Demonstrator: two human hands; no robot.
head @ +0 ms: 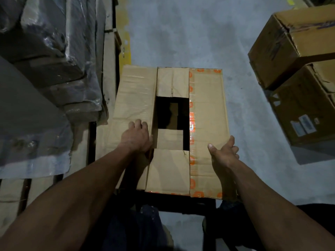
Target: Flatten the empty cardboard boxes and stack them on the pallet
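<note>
- On the grey concrete floor [181, 33] in the head view, right in front of the person, stands the open cardboard box [206, 113], its top flaps spread and a dark gap showing an empty inside; its left side sits against the wooden pallet [108, 57].
- The left hand [136, 136] lies on the left flap [134, 95] with fingers curled at its inner edge by the gap; whether it grips or only presses I cannot tell.
- The right hand [224, 153] is loosely spread, thumb up, at the box's near right edge, holding nothing.
- Empty corrugated board should be light, stiff across panels and weak along creases; orange printed tape [191, 124] on the right flap looks slick. Best holds, I judge, are flap edges and opposite corners.
- Plastic-wrapped goods [54, 51] fill the pallet; two more cartons [297, 69] stand stacked at right.
</note>
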